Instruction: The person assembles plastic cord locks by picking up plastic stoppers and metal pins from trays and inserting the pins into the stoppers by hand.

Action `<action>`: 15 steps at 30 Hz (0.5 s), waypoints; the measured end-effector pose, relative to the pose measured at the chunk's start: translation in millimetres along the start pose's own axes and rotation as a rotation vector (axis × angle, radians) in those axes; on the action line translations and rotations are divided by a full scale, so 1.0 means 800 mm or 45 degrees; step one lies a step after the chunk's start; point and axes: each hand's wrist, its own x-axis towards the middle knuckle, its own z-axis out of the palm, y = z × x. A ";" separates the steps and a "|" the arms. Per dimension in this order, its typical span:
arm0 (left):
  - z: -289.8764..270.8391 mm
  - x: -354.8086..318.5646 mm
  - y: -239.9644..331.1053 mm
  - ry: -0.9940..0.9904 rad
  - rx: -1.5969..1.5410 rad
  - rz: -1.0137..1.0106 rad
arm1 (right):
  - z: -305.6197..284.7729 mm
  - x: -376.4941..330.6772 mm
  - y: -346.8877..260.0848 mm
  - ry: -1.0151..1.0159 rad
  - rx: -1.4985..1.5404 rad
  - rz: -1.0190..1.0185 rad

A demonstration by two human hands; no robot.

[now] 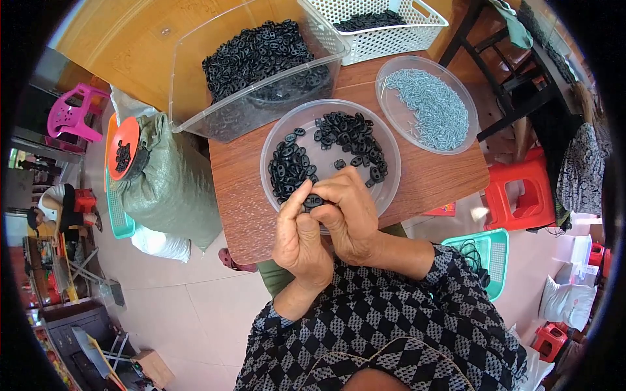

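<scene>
Black plastic piece pinched between fingers of both left hand and right hand, with plenty more waiting in the round bowl.

A bulging grey-green woven sack stands at 9 o'clock of the table. White filled bags lie beneath it and at 4 o'clock.

Bright, even daylight falls around my fingers, casting only soft shadows beneath them. Past my fingertips the clear plastic bowl shows faint glare. Far from them, edges bend and darken into black corners.
</scene>
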 end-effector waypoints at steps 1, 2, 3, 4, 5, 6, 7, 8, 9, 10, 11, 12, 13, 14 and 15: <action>0.000 -0.001 0.002 0.003 0.000 -0.001 | 0.002 -0.001 -0.001 0.040 0.000 -0.010; 0.000 0.000 0.005 0.012 -0.040 -0.049 | 0.002 -0.002 -0.001 0.039 0.000 -0.009; 0.000 0.000 0.006 0.021 -0.081 -0.096 | 0.003 -0.003 -0.001 0.047 -0.004 -0.012; -0.001 -0.001 0.004 0.023 -0.081 -0.098 | 0.003 -0.004 -0.001 0.055 -0.008 -0.016; -0.003 -0.002 0.001 0.016 -0.009 -0.063 | 0.003 -0.004 -0.001 0.054 -0.009 -0.014; -0.004 -0.002 -0.001 0.010 0.063 -0.029 | 0.003 -0.005 -0.002 0.064 -0.017 -0.030; -0.004 -0.003 -0.001 0.011 0.063 -0.031 | 0.004 -0.005 -0.002 0.074 -0.025 -0.046; -0.003 -0.003 0.000 0.020 0.063 -0.022 | 0.004 -0.005 -0.002 0.073 -0.024 -0.046; -0.003 -0.003 0.001 0.030 0.062 -0.013 | 0.004 -0.005 -0.002 0.071 -0.026 -0.050; -0.003 -0.003 0.002 0.031 0.062 -0.013 | 0.004 -0.005 -0.003 0.068 -0.029 -0.053; -0.003 -0.003 0.002 0.029 0.085 0.004 | 0.004 -0.006 -0.003 0.068 -0.030 -0.052; -0.002 -0.003 0.003 0.027 0.108 0.021 | 0.005 -0.006 -0.002 0.066 -0.026 -0.052; -0.002 -0.002 0.003 0.027 0.107 0.021 | 0.005 -0.006 -0.002 0.065 -0.023 -0.053; -0.001 -0.002 0.003 0.036 0.135 0.034 | 0.006 -0.007 -0.001 0.064 -0.022 -0.051; 0.000 -0.001 0.003 0.046 0.163 0.048 | 0.007 -0.008 0.001 0.068 -0.015 -0.043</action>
